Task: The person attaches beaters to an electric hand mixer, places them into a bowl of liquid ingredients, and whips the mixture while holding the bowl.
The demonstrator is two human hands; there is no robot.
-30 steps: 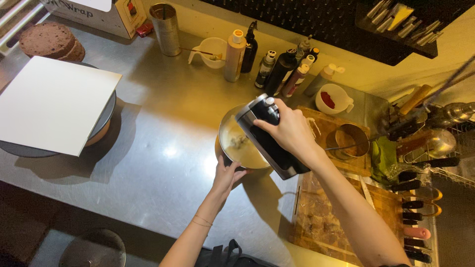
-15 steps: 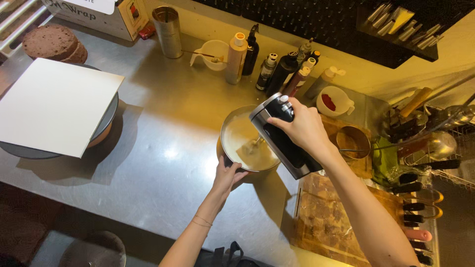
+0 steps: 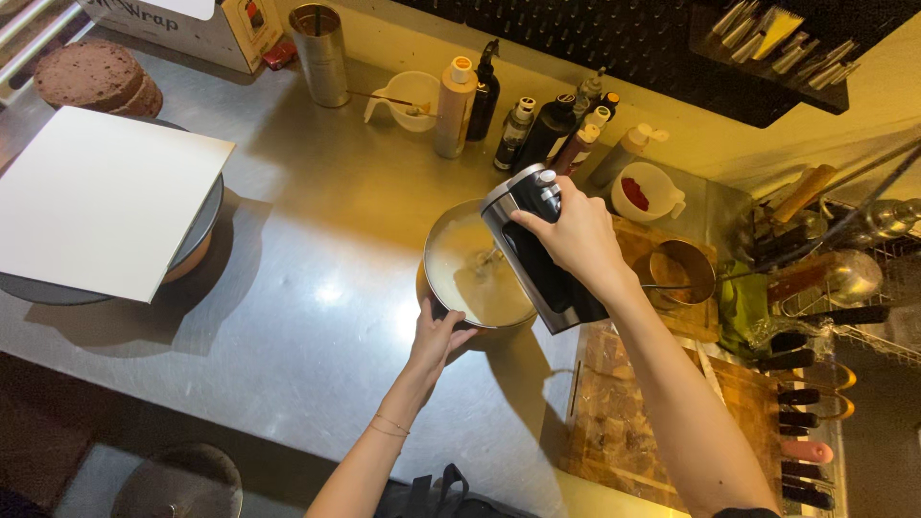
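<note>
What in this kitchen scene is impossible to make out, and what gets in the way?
All from the head view:
- Beaters of the hand mixer: sunk in the pale mixture, blurred.
- Far side of the metal bowl: hidden behind the mixer body and right hand.
- Left hand fingertips: curled over the bowl's rim.
- Brown cake layers: partly cut off by the frame's edge.
- Tools on the right rack: dark and crowded.

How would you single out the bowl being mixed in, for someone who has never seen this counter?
Start at the steel counter and go right of the white square board on its turntable. The round metal bowl of pale batter sits before the row of squeeze bottles. It alone has the left hand on its rim and the hand mixer, held by the right hand, dipping in.
</note>
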